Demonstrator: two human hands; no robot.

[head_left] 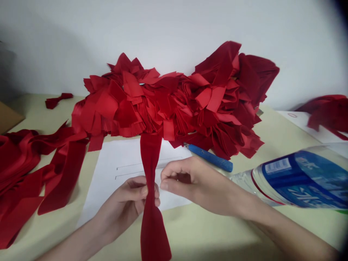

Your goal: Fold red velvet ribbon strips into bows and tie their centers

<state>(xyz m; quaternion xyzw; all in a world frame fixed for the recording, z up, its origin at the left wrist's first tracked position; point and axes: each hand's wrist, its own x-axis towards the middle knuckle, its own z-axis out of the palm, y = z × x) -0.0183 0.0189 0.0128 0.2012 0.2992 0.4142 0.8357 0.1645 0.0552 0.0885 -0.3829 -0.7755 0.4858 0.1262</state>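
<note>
A strip of red velvet ribbon (154,228) hangs lengthwise in front of me, narrowed at its middle. My left hand (133,194) pinches it there between thumb and fingers. Just to the right, my right hand (195,181) is closed in a pinch, its fingertips close to the ribbon's narrow part; whatever lies between them, if anything, is too small to make out. Under both hands lies a white paper sheet (106,163) with thin drawn lines. The ribbon's far end meets a large heap of red ribbon pieces (163,105).
A blue-handled tool (210,156) lies between the heap and my right wrist. At right a water bottle (293,177) rests on its side, with more red ribbon (328,112) behind. Long red ribbons (62,177) spread at left; a small red bow (58,100) sits near the wall.
</note>
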